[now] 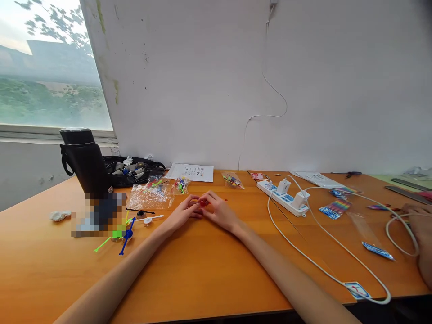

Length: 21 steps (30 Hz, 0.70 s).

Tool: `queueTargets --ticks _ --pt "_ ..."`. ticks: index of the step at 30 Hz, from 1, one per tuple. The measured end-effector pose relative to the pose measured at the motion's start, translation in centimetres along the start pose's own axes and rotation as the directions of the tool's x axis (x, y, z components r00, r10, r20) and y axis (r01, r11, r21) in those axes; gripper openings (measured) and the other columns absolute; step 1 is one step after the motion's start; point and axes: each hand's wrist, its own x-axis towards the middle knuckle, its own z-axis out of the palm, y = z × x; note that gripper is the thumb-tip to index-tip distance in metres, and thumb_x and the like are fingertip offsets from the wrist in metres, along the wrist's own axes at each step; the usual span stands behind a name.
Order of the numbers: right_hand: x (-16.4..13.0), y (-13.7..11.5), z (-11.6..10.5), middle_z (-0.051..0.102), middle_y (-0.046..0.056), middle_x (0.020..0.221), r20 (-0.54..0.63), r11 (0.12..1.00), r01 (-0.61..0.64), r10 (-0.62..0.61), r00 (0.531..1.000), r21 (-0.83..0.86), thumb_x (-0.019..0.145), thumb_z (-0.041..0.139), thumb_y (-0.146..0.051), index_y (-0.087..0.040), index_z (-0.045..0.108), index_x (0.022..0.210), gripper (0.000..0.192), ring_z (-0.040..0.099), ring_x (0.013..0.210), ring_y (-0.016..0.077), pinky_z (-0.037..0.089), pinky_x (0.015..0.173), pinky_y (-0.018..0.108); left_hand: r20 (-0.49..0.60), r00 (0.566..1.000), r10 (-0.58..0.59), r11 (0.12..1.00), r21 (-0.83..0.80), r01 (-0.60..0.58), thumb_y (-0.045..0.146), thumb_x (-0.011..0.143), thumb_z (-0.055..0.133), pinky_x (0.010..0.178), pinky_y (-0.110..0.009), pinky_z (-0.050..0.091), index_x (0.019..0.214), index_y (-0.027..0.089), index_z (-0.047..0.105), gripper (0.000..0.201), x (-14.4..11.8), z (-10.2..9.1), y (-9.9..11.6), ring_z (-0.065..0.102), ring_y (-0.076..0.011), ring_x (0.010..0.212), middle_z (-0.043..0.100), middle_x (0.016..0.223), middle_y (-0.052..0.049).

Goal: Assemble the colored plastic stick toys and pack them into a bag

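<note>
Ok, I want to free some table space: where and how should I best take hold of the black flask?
Probably around the upper body of the black flask, below its lid, coming from the near side. It's tall and roughly cylindrical; its strap hangs on the left, and a black bag lies to the right.
</note>
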Motion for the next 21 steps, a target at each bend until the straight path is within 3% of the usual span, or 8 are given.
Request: queueTargets --ticks 3,6,9,11,16,21 --pt "-0.1 -0.6 0.0 0.057 0.006 0.118 0.066 1.0 0.024 -0.023 0.998 -0.012 0.091 0.056 -0.017 -0.023 0.057 0.12 0.03 0.06 0.104 0.0175 0.049 0.095 0.033 -0.022 0.999 0.026 1.0 0.009 -0.026 0.042 0.08 0.07 0.089 -0.036 0.054 0.107 0.016 0.057 0.04 0.1 -0.2 -0.2 0.067 -0.0186 0.092 0.066 0.11 -0.011" --pt "-0.5 1.1 -1.1 0.057 0.007 0.123 -0.014 0.985 -0.075 0.074 0.997 -0.158 0.09 0.056 -0.017 -0.023 0.056 0.123 0.033 0.058 0.111 0.02 0.047 0.098 0.036 -0.095 0.995 0.011 0.999 -0.032 -0.014 0.045 0.078 0.071 0.089 -0.039 0.055 0.105 0.015 0.057 0.042 0.4 -0.5 -0.7 0.069 -0.0188 0.086 0.066 0.107 -0.01" --pt "-1.1 3.7 -2.3 0.061 0.009 0.111 -0.125 0.895 -0.276 0.248 0.961 -0.349 0.091 0.057 -0.021 -0.019 0.062 0.107 0.017 0.057 0.106 0.023 0.046 0.093 0.038 -0.123 0.992 0.0 0.999 -0.041 -0.005 0.045 0.08 0.069 0.089 -0.041 0.055 0.105 0.015 0.058 0.041 0.5 -0.8 -1.1 0.07 -0.0201 0.086 0.066 0.104 -0.009" --pt "-1.4 5.1 -2.8 0.063 0.009 0.102 -0.129 0.847 -0.35 0.326 0.937 -0.399 0.091 0.059 -0.024 -0.018 0.064 0.093 0.009 0.058 0.099 0.0231 0.046 0.088 0.036 -0.139 0.99 0.017 1.0 0.013 -0.015 0.043 0.081 0.067 0.09 -0.04 0.054 0.104 0.015 0.058 0.037 0.8 -0.9 -1.3 0.07 -0.0206 0.087 0.067 0.103 -0.009" --pt "-1.5 6.8 -2.4 0.063 0.008 0.096 -0.118 0.847 -0.363 0.345 0.931 -0.388 0.094 0.057 -0.023 -0.018 0.064 0.087 0.011 0.057 0.095 0.0224 0.044 0.084 0.034 -0.259 0.963 0.07 0.954 0.298 0.011 0.035 0.082 0.058 0.089 -0.037 0.052 0.098 0.017 0.06 0.024 2.7 -0.6 -1.6 0.072 -0.0205 0.084 0.07 0.098 -0.007" --pt "-1.5 6.5 -1.8 0.062 0.008 0.097 -0.134 0.864 -0.325 0.296 0.946 -0.385 0.096 0.053 -0.025 -0.018 0.062 0.091 0.013 0.055 0.094 0.0218 0.043 0.086 0.034 -0.334 0.928 0.163 0.932 0.36 -0.035 0.033 0.082 0.054 0.081 -0.034 0.054 0.093 0.019 0.059 0.019 4.3 -0.1 -1.8 0.07 -0.0187 0.077 0.07 0.099 -0.007"
